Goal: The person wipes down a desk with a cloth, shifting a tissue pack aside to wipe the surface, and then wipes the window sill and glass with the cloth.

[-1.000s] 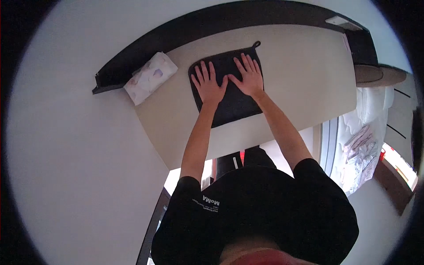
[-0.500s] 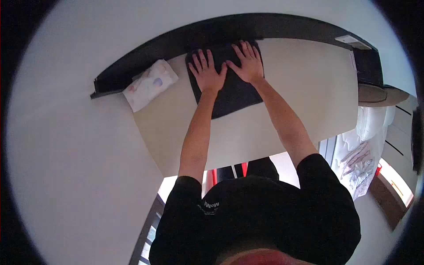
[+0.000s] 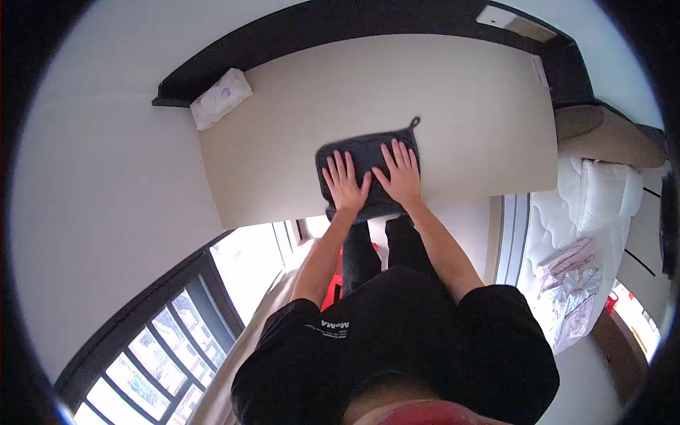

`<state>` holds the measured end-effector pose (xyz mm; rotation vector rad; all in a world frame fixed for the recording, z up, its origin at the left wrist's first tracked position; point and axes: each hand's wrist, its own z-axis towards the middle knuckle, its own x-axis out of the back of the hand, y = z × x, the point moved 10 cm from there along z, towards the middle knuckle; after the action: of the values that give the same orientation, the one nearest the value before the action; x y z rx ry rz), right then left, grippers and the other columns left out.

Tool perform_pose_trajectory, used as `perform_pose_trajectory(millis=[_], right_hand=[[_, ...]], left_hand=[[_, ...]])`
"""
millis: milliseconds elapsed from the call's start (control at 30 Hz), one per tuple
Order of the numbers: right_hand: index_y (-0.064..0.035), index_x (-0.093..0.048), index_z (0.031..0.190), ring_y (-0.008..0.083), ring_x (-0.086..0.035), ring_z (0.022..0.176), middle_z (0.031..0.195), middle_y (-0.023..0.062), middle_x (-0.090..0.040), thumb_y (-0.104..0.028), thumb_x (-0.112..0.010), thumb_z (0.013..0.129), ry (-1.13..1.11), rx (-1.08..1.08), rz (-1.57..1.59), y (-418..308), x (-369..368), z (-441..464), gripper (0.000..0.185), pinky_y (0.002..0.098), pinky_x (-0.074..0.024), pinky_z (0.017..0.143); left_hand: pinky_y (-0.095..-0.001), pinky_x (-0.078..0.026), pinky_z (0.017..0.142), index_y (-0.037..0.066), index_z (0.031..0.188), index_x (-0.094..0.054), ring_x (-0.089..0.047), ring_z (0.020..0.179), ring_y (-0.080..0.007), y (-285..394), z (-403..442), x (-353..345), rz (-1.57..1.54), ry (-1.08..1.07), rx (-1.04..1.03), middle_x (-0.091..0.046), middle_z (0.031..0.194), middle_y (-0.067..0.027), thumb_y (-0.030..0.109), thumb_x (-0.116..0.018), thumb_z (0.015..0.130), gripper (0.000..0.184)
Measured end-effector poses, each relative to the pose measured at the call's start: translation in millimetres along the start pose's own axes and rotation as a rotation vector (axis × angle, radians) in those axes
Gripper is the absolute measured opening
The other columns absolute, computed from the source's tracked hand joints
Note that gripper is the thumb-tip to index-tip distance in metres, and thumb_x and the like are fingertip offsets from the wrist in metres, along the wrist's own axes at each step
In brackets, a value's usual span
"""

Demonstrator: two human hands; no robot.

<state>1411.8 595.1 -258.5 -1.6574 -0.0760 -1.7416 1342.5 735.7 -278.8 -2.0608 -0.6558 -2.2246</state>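
Observation:
A dark grey cloth (image 3: 367, 150) with a small hanging loop at its far right corner lies flat at the near edge of the pale desk (image 3: 283, 106). Its near end reaches to the desk edge. On the cloth's left half rests my left hand (image 3: 346, 185), palm down with fingers spread. My right hand (image 3: 401, 177) presses flat on the right half, fingers stretched away from me. The two thumbs point toward each other, a small gap between them. Neither hand grips the cloth.
A white tissue pack (image 3: 221, 99) sits at the desk's far left corner. Along the back runs a dark raised border (image 3: 340, 25) with a pale panel (image 3: 516, 23) at right. A white mattress (image 3: 567, 212) stands to the right, a barred window (image 3: 156, 347) to the left.
Both hands have come toward me with the cloth, from the back of the desk to its near edge. The view has shifted, showing more of the window.

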Motion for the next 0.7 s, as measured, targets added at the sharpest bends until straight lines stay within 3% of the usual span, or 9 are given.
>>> perform_pose_trajectory(millis=[100,233,700], right_hand=[[-0.0137,-0.044,0.152,0.0333,-0.035,0.146,0.159,0.0169,-0.037,-0.052,-0.057,0.095,-0.056,-0.035,-0.007,23.4,12.2,-51.1,0.069,0.0508,-0.0246,0.12],[-0.0169,-0.044,0.152,0.0306,-0.035,0.147,0.159,0.0134,-0.037,-0.056,-0.058,0.094,-0.085,-0.005,0.003,40.9,14.2,-29.4,0.072,0.0499,-0.0242,0.12],[-0.0176,-0.038,0.155,0.0301,-0.028,0.15,0.161,0.0148,-0.032,-0.062,-0.05,0.096,-0.022,-0.085,-0.185,130.7,-4.4,253.8,0.075,0.0493,-0.0179,0.123]], left_hand=[[-0.0628,-0.012,0.12,0.006,0.157,-0.031,-0.018,0.151,-0.0442,29.1,-37.7,-10.5,0.021,-0.042,0.008,-0.023,0.163,-0.0219,0.056,-0.054,0.093,0.085],[-0.0632,-0.008,0.12,0.011,0.16,-0.025,-0.013,0.153,-0.0424,30.8,-15.8,-16.3,0.043,-0.088,0.011,-0.017,0.166,-0.0179,0.059,-0.052,0.094,0.086],[-0.0599,-0.01,0.122,0.015,0.161,-0.024,-0.016,0.153,-0.0383,51.5,287.8,-34.8,0.056,-0.021,0.003,-0.018,0.167,-0.0148,0.062,-0.043,0.097,0.081]])
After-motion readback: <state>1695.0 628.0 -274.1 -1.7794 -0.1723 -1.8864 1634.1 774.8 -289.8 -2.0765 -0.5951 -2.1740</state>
